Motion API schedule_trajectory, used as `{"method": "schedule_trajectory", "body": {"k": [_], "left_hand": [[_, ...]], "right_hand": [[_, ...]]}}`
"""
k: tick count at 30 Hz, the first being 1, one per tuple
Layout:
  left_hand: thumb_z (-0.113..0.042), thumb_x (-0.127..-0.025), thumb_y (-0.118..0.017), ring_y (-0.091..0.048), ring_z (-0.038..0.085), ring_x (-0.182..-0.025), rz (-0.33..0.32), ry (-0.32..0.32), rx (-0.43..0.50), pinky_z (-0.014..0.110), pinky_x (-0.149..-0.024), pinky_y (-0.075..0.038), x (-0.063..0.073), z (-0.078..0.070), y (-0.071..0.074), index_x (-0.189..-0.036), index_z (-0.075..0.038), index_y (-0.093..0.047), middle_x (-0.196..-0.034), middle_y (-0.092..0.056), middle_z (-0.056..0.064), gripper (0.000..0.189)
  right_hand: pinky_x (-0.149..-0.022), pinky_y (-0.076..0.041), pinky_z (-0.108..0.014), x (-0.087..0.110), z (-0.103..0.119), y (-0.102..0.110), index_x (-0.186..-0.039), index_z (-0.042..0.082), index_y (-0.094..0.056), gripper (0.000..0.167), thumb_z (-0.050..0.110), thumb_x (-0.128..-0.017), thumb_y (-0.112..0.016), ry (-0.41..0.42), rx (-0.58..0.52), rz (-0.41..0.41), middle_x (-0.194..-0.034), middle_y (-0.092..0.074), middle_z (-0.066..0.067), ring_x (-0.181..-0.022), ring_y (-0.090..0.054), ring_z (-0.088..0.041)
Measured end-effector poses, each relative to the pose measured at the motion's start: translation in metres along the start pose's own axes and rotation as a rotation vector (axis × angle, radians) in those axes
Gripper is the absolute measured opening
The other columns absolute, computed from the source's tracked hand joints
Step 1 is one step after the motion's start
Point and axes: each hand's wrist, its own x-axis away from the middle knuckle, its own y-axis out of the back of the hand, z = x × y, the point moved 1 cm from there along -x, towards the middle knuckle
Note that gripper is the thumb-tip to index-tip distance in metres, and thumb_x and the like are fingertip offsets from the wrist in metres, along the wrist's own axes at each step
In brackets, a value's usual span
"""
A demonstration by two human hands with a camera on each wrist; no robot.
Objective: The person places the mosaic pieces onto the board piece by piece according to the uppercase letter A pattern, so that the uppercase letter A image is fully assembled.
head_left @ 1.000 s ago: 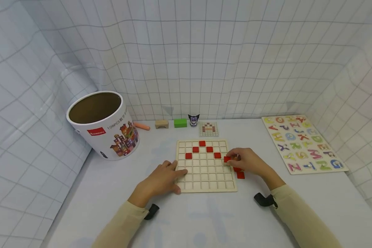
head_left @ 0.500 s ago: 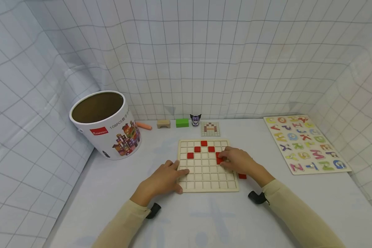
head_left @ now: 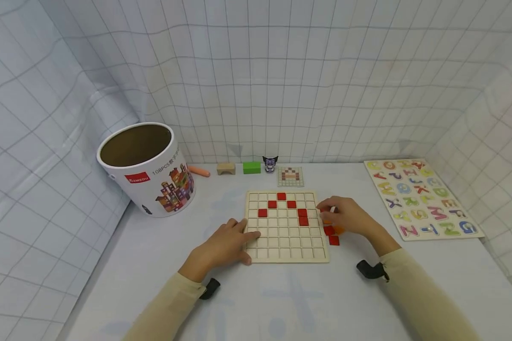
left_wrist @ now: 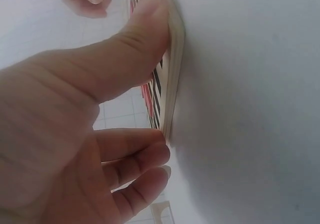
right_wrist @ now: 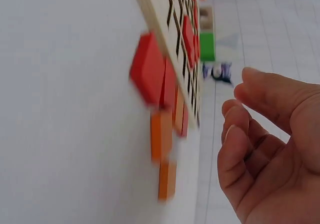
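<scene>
We see the right hand (head_left: 350,218) bent over the table with thumb and fingertips apart, nothing visible between them. Directly below its fingertips and running back toward us lie loose red tiles (head_left: 329,230), beside orange pieces (head_left: 338,229); the right wrist view shows a gap between fingers and tiles. The tiles look square, so we find no long axis, but their line follows the right edge of the wooden grid board (head_left: 281,246). The right hand is much nearer to them than the left. Left of its fingertips, set red tiles (head_left: 303,221) form a peak on the board, its right side one tile longer. Across the board, the left hand (head_left: 228,241) rests its fingers along the left edge.

Beyond the grip we see a small pattern card (head_left: 290,176), a figurine (head_left: 270,164), a green block (head_left: 252,167) and a wooden arch block (head_left: 226,168). Right of the grip, an alphabet board (head_left: 422,201) shows Z, T, N, G in its nearest row. Far left, the bucket (head_left: 151,192) reads "108PCS" before Chinese characters; we read its red label as ending "ZMEDU", first letter unclear.
</scene>
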Motion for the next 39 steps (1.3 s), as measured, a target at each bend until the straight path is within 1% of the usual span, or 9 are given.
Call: {"method": "schedule_trajectory", "body": {"k": [4, 7, 9, 14, 16, 18, 22, 31, 39], "left_hand": [[-0.051, -0.081, -0.08, -0.043, 0.035, -0.137, -0.003, 0.016, 0.0, 0.052, -0.113, -0.037, -0.001, 0.003, -0.002, -0.153, -0.027, -0.05, -0.16, -0.039, 0.018, 0.082], [-0.052, -0.08, -0.081, -0.042, 0.036, -0.139, -0.027, 0.026, 0.046, 0.053, -0.114, -0.037, -0.002, 0.007, -0.003, -0.157, -0.022, -0.043, -0.161, -0.039, 0.016, 0.091], [-0.054, -0.079, -0.082, -0.037, 0.036, -0.143, -0.043, 0.038, 0.078, 0.054, -0.115, -0.036, -0.003, 0.01, -0.003, -0.16, -0.018, -0.036, -0.164, -0.033, 0.015, 0.099], [-0.062, -0.078, -0.079, -0.007, 0.039, -0.157, -0.05, 0.063, 0.11, 0.061, -0.119, -0.025, -0.009, 0.021, -0.003, -0.164, -0.016, -0.024, -0.171, -0.011, 0.011, 0.112], [-0.064, -0.077, -0.078, 0.002, 0.039, -0.157, -0.029, 0.063, 0.112, 0.064, -0.12, -0.02, -0.013, 0.024, -0.004, -0.164, -0.017, -0.023, -0.172, -0.009, 0.01, 0.114], [-0.066, -0.076, -0.078, 0.006, 0.039, -0.157, -0.001, 0.067, 0.109, 0.065, -0.121, -0.016, -0.015, 0.026, -0.004, -0.164, -0.017, -0.024, -0.172, -0.01, 0.009, 0.115], [-0.067, -0.074, -0.078, 0.008, 0.037, -0.157, 0.041, 0.089, 0.103, 0.064, -0.122, -0.008, -0.017, 0.028, -0.003, -0.164, -0.016, -0.023, -0.171, -0.012, 0.006, 0.117], [-0.063, -0.075, -0.08, 0.006, 0.036, -0.157, 0.038, 0.095, 0.127, 0.064, -0.122, -0.006, -0.013, 0.026, 0.0, -0.164, -0.019, -0.025, -0.171, -0.015, 0.003, 0.113], [-0.062, -0.075, -0.08, 0.004, 0.036, -0.157, 0.039, 0.099, 0.122, 0.064, -0.122, -0.008, -0.015, 0.027, -0.001, -0.163, -0.019, -0.027, -0.171, -0.016, 0.004, 0.112]], "right_hand": [[-0.064, -0.051, -0.029, 0.006, -0.026, 0.016, -0.125, 0.008, -0.069, 0.028, 0.019, -0.099, -0.067, -0.099, -0.076, -0.007, -0.103, -0.063, -0.006, -0.079, -0.057, -0.021], [-0.066, -0.051, -0.029, 0.004, -0.039, 0.021, -0.127, 0.007, -0.068, 0.029, 0.017, -0.099, -0.066, -0.112, -0.074, -0.002, -0.104, -0.063, -0.008, -0.081, -0.056, -0.022], [-0.068, -0.051, -0.03, 0.0, -0.046, 0.02, -0.128, 0.007, -0.068, 0.031, 0.017, -0.099, -0.067, -0.11, -0.062, 0.009, -0.106, -0.063, -0.008, -0.084, -0.056, -0.023], [-0.078, -0.05, -0.031, -0.013, -0.051, 0.016, -0.127, 0.01, -0.071, 0.031, 0.016, -0.096, -0.071, -0.091, 0.009, 0.043, -0.11, -0.063, -0.006, -0.094, -0.054, -0.023], [-0.079, -0.048, -0.033, -0.017, -0.051, 0.014, -0.126, 0.01, -0.072, 0.031, 0.015, -0.096, -0.071, -0.081, 0.023, 0.06, -0.109, -0.063, -0.006, -0.094, -0.053, -0.023], [-0.079, -0.047, -0.033, -0.019, -0.05, 0.013, -0.125, 0.011, -0.072, 0.03, 0.016, -0.095, -0.072, -0.067, 0.035, 0.073, -0.107, -0.063, -0.005, -0.093, -0.052, -0.023], [-0.079, -0.047, -0.035, -0.022, -0.047, 0.011, -0.123, 0.009, -0.073, 0.03, 0.017, -0.094, -0.074, -0.044, 0.041, 0.078, -0.105, -0.062, -0.004, -0.09, -0.052, -0.022], [-0.087, -0.051, -0.04, -0.025, -0.044, 0.01, -0.114, 0.009, -0.072, 0.023, 0.018, -0.093, -0.072, -0.058, 0.122, 0.068, -0.109, -0.066, -0.005, -0.095, -0.056, -0.023], [-0.072, -0.053, -0.031, -0.019, -0.038, 0.013, -0.115, 0.008, -0.071, 0.026, 0.022, -0.094, -0.073, -0.066, 0.065, 0.058, -0.107, -0.068, -0.004, -0.086, -0.057, -0.02]]}}
